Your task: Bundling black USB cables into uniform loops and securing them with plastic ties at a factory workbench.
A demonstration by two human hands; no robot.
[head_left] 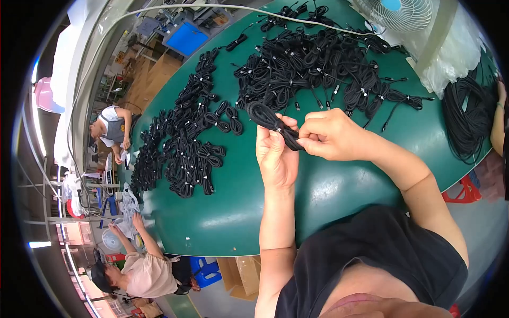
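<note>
My left hand (pixel 275 156) is raised over the green table (pixel 228 212) with its fingers closed around a coiled black cable (pixel 265 116). My right hand (pixel 331 135) pinches the same coil at its middle, right beside the left thumb. One looped end of the coil sticks out up and to the left of my hands. Behind my hands lies a big loose heap of black cables (pixel 313 63). To the left, tied cable bundles (pixel 185 132) lie in rows on the table.
A white fan (pixel 397 11) and clear plastic bags (pixel 450 58) stand at the far right. A thick black cable hank (pixel 466 116) lies by another person's arm at the right rim. Two more people sit at the left. Cardboard boxes and blue crates sit below the table edge.
</note>
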